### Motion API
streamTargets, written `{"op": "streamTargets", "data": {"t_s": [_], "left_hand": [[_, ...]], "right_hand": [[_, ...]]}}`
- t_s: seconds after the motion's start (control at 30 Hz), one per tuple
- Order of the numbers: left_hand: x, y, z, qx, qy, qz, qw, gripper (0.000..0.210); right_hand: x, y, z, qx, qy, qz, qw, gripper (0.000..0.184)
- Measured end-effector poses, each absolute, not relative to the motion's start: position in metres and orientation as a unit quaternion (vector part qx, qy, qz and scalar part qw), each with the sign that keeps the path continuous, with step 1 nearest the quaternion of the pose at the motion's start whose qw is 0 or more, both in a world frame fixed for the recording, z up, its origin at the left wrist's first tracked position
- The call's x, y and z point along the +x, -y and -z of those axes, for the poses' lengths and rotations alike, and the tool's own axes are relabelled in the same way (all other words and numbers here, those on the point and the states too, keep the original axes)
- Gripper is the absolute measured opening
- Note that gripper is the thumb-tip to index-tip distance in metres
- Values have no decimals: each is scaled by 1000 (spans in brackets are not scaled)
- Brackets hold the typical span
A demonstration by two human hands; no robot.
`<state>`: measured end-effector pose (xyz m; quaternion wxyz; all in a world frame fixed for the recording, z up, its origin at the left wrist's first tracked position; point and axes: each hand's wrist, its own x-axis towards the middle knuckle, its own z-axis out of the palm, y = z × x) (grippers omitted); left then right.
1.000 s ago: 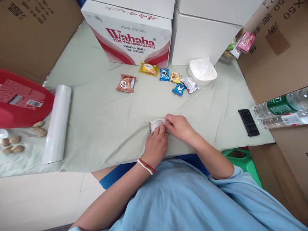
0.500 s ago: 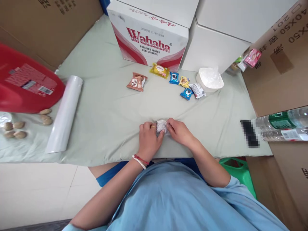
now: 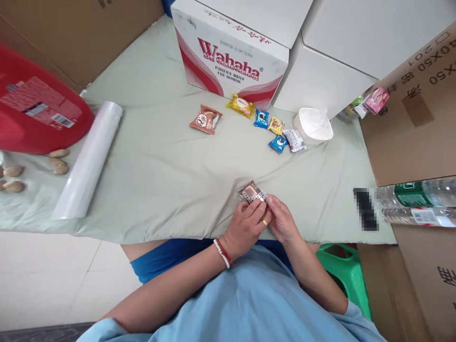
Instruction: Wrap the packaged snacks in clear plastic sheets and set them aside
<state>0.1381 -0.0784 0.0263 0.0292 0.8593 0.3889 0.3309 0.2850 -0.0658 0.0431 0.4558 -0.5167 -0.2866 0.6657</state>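
Observation:
A small brown snack packet [image 3: 251, 191] with white lettering is held slantwise at the near side of the cloth-covered table. My right hand [image 3: 284, 222] grips its right edge between thumb and fingers. Bent over its near edge are the fingers of my left hand [image 3: 246, 223], closed on the wrapper and meeting the right fingers. Both hands hide the packet's lower right part. Farther back lie a brown snack packet [image 3: 205, 119], a yellow one [image 3: 241, 106], small blue packets [image 3: 261, 118] [image 3: 278, 144], a small yellow packet [image 3: 276, 125] and a white packet [image 3: 294, 140].
A white bowl [image 3: 313, 126] stands behind the packets, before stacked white boxes [image 3: 320, 71] and a Wahaha carton [image 3: 228, 59]. To the left are a plastic film roll [image 3: 89, 161], walnuts [image 3: 59, 161] and a red jug [image 3: 39, 104]. Bottles [image 3: 416, 194] lie at right.
The packet has been turned from its crinkled silvery side to its brown printed face. Both hands have shifted right and toward my body, with the left fingers now across the wrapper.

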Motion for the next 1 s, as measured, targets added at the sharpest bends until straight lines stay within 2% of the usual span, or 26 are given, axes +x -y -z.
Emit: {"op": "streamTargets", "data": {"t_s": [0.13,0.2,0.3,0.33,0.4,0.47,0.53,0.8,0.93,1.0], "left_hand": [[134,85,-26,864,-342,-340,144,35],[129,91,-29,821,-354,-403,196,28],[125,98,-34,698,-460,-468,288,8],[125,97,-34,648,-498,-470,333,10],[128,93,-34,549,-544,-462,435,30],[132,85,-33,470,-545,-455,524,52],[136,76,-33,428,-535,-445,577,63],[130,55,-40,446,-557,-376,591,62],[126,50,-24,477,-558,-325,596,67],[114,53,-17,515,-568,-308,563,65]], "right_hand": [[291,59,-38,-523,250,-670,463,42],[294,58,-38,-506,238,-673,485,41],[298,59,-38,-480,221,-680,509,39],[299,60,-38,-474,217,-682,512,38],[302,61,-36,-468,217,-689,510,38],[303,62,-33,-465,229,-696,496,40],[304,65,-29,-468,248,-700,479,45],[315,69,-22,-499,447,-621,407,61],[332,60,-28,-511,503,-601,353,57],[344,57,-36,-513,509,-608,329,51]]}}
